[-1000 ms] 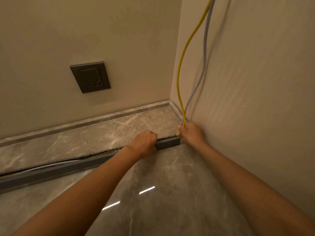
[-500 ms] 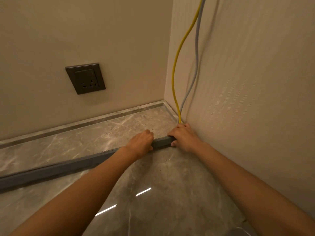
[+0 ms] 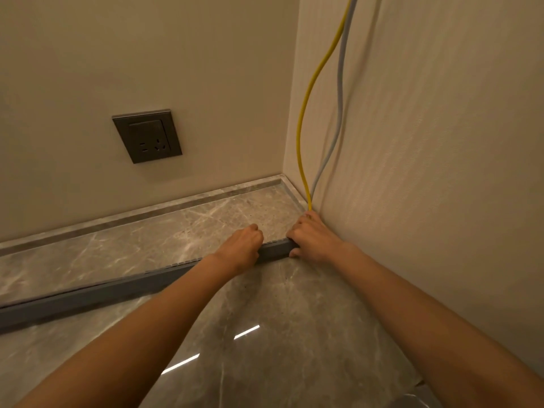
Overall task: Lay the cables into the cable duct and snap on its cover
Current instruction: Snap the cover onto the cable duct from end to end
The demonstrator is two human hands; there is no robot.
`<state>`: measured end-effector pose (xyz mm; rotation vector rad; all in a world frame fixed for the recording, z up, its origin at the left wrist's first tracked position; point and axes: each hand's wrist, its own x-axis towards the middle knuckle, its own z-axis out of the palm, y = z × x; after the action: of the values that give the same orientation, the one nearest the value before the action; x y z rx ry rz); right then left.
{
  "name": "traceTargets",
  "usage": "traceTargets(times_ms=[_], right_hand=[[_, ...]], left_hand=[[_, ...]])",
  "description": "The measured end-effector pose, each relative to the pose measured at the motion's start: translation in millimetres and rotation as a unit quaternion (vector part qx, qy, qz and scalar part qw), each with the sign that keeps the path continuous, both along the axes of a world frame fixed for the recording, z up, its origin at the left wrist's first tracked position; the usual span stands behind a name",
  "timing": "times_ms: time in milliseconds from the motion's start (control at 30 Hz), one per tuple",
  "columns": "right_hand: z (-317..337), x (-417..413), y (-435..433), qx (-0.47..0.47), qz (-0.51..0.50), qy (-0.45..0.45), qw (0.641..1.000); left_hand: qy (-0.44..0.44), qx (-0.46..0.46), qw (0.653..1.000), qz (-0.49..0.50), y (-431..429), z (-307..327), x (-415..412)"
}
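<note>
A long grey cable duct (image 3: pixel 97 295) lies on the marble floor, running from the left edge to the right wall. Its grey cover sits along the top, so the cables inside are hidden. My left hand (image 3: pixel 241 248) is curled over the duct near its right end and presses down on the cover. My right hand (image 3: pixel 312 240) grips the duct's very end beside the wall. A yellow cable (image 3: pixel 303 113) and a grey cable (image 3: pixel 340 92) hang down the right wall and vanish behind my right hand.
A dark wall socket (image 3: pixel 147 136) sits on the back wall. A low marble skirting (image 3: pixel 141 213) lines the back and right walls. The glossy marble floor (image 3: pixel 265 348) shows light reflections in front of the duct.
One second ago the cover stood lifted on the left with cables visible; now it lies flat along the duct. My right hand moved from the cables onto the duct's end.
</note>
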<state>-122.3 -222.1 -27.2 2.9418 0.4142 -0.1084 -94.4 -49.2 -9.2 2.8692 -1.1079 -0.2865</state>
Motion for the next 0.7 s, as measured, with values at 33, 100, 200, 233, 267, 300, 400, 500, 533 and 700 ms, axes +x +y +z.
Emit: traceTargets(times_ms=[33,100,200,233,267,300,400,500,533,700], right_hand=[[0,0,0,-0.009,0.008,-0.001,1.000],[0,-1,0,-0.023,0.016,-0.002,1.000],[0,-2,0,-0.029,0.016,0.000,0.999],[0,-3,0,-0.030,0.015,0.001,0.999],[0,-3,0,-0.032,0.015,0.001,0.999],[0,-3,0,-0.033,0.016,0.001,0.999],[0,-3,-2,-0.024,0.016,0.002,1.000],[1,-1,-3,-0.010,0.014,0.009,1.000],[2,0,-3,-0.007,0.014,0.012,1.000],[5,2,-5,0.014,0.018,0.009,1.000]], left_hand=[[-0.005,0.003,1.000,-0.002,-1,0,0],[-0.030,0.016,0.999,-0.006,-2,-1,-2],[-0.086,0.041,0.995,-0.025,-3,-7,-5],[-0.092,0.045,0.994,-0.027,-3,-9,-6],[-0.092,0.045,0.994,-0.027,-3,-11,-7],[-0.091,0.041,0.995,-0.028,-3,-13,-8],[-0.080,0.023,0.996,-0.038,-2,-11,-7],[-0.055,0.026,0.997,-0.047,-1,-4,-4],[-0.050,0.029,0.997,-0.045,-2,-3,-3],[-0.026,0.030,0.999,-0.024,-3,1,-2]])
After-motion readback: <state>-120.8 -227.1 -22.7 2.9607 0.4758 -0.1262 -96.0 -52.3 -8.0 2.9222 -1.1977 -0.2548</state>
